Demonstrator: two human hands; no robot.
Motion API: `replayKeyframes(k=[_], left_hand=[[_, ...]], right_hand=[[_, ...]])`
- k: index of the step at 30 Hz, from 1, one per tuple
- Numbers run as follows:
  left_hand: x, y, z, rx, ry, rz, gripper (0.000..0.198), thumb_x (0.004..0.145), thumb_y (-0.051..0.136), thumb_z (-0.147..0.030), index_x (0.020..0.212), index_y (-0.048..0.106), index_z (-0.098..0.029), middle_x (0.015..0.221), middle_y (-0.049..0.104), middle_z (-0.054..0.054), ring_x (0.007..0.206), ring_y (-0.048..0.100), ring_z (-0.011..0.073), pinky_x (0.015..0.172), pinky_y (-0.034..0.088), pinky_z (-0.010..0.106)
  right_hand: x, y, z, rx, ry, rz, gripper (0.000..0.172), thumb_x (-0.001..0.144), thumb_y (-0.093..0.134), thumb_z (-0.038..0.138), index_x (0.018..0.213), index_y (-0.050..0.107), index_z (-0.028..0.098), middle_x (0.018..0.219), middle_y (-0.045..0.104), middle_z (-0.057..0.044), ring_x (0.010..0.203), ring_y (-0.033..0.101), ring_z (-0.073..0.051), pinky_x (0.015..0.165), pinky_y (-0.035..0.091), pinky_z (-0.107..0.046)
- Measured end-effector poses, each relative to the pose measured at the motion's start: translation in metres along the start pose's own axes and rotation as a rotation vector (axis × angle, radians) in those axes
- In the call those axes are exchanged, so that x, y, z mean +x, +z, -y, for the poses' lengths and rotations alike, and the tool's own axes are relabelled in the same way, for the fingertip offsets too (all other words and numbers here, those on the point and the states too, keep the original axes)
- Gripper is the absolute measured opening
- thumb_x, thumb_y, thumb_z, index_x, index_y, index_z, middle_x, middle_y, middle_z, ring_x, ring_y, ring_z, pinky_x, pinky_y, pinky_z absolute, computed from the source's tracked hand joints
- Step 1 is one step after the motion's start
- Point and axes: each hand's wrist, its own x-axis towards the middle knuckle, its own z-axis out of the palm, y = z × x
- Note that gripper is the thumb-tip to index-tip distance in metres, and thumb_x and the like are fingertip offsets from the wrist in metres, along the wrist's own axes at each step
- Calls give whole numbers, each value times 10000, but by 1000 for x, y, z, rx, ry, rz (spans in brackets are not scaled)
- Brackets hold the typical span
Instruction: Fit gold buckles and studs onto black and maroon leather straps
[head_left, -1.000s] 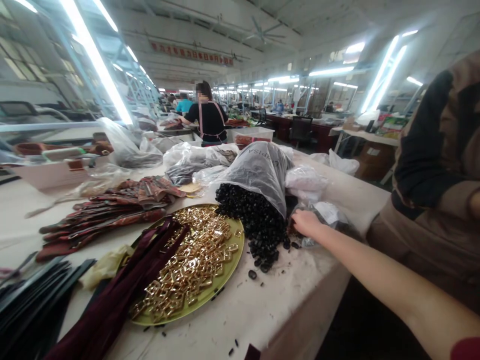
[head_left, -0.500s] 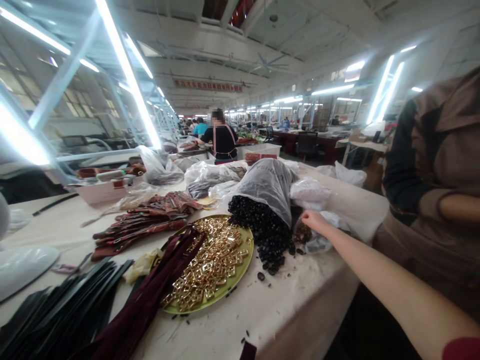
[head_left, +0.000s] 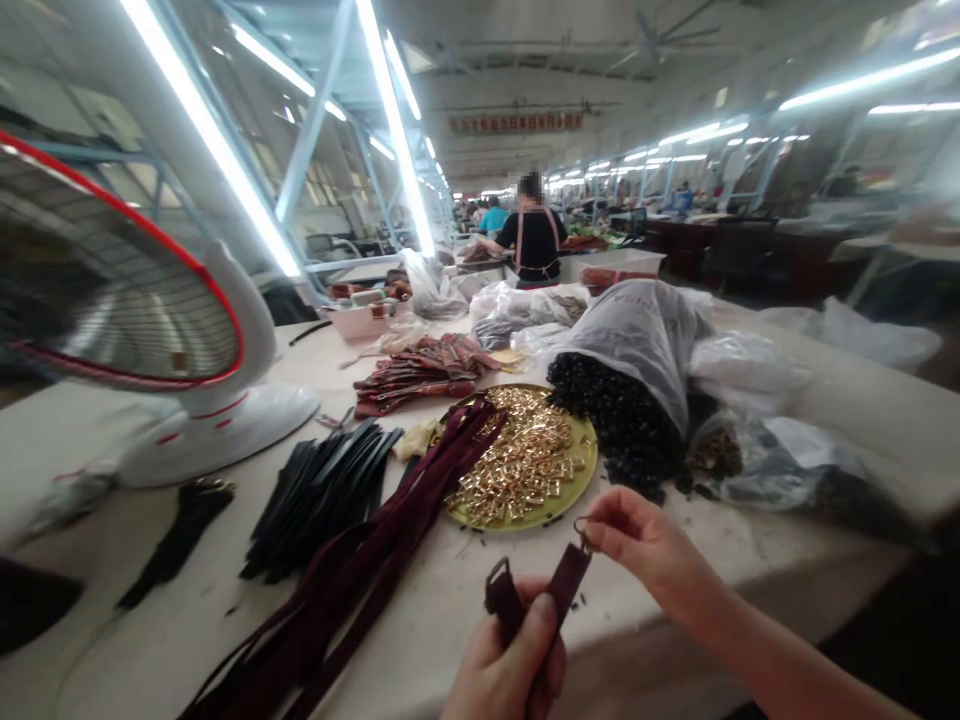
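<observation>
Left hand [head_left: 506, 665]: maroon strap [head_left: 568, 588], seemingly folded.

A white fan [head_left: 217, 410] stands on the table [head_left: 825, 400] at the left, with black strips [head_left: 319, 495] beside it. A green tray [head_left: 589, 462] holds gold buckles [head_left: 525, 460] — black beads [head_left: 615, 420] spill from a bag [head_left: 645, 335] just right. Farther off, a person [head_left: 534, 240] stands.

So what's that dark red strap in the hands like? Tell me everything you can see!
The strap is a short, flat, dark maroon band that looks like leather or fabric. It is bent into a V, both ends pointing up. The left hand grips the bend, hiding it. One end carries a dark rectangular loop; at the other, the right hand pinches a small ring. The strap is held in the air above the table.
</observation>
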Motion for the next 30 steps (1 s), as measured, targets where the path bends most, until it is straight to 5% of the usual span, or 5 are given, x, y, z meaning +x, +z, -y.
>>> replayKeyframes(k=[3, 9, 18, 23, 30], left_hand=[[-3, -2, 4, -128, -2, 28, 439, 692, 603, -530, 902, 480, -166, 374, 390, -93, 312, 240, 32, 351, 157, 161], [-19, -8, 7, -174, 64, -21, 412, 716, 585, -508, 912, 474, -163, 353, 390, -94, 297, 234, 36, 344, 160, 155], [-49, -10, 13, -125, 116, 42, 409, 723, 579, -497, 924, 490, -152, 361, 388, -86, 323, 243, 38, 358, 128, 162], [-57, -8, 18, -230, 103, 24, 423, 704, 607, -497, 931, 480, -163, 366, 393, -91, 320, 258, 43, 361, 134, 166], [-61, -18, 10, -115, 3, 222, 291, 782, 533, -429, 803, 541, -139, 355, 371, -81, 312, 248, 40, 357, 135, 190]], right_hand=[[-12, 29, 3, -217, -202, -50, 131, 843, 517, 325, 820, 531, 197, 737, 570, -6, 697, 541, -133, 630, 446, -244], [-24, 33, 4, -494, -497, -8, 59, 875, 459, 216, 883, 517, 224, 956, 619, -44, 880, 582, -156, 783, 445, -283], [-49, 36, 23, -413, -274, 136, 116, 826, 537, 318, 781, 529, 211, 950, 645, -33, 880, 591, -177, 779, 452, -311], [-54, 38, 24, -206, -191, 126, 229, 783, 599, 342, 954, 547, 200, 895, 634, -38, 846, 589, -167, 756, 474, -298], [-59, 40, 23, -109, -102, 298, 264, 756, 636, 369, 941, 614, 181, 830, 663, -43, 770, 612, -170, 728, 491, -311]])
